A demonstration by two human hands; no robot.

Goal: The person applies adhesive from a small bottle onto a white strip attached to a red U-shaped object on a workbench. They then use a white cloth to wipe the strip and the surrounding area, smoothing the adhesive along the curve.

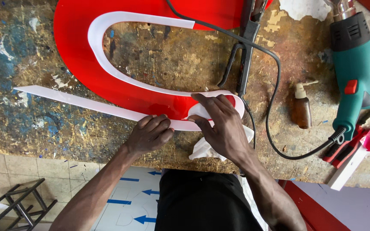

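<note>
Workbench (31,128); both hands (150,134) pressing white strip (108,109).

We had both arms stretched out in front of us, bare and bent a little at the elbows. Our left hand (150,133) was curled, knuckles up, with the fingers tucked under and pressing down. Our right hand (220,126) lay just beside it, flatter, palm down. Its fingers (206,102) were spread and pointed away from us. The two hands were close but not touching.
</note>
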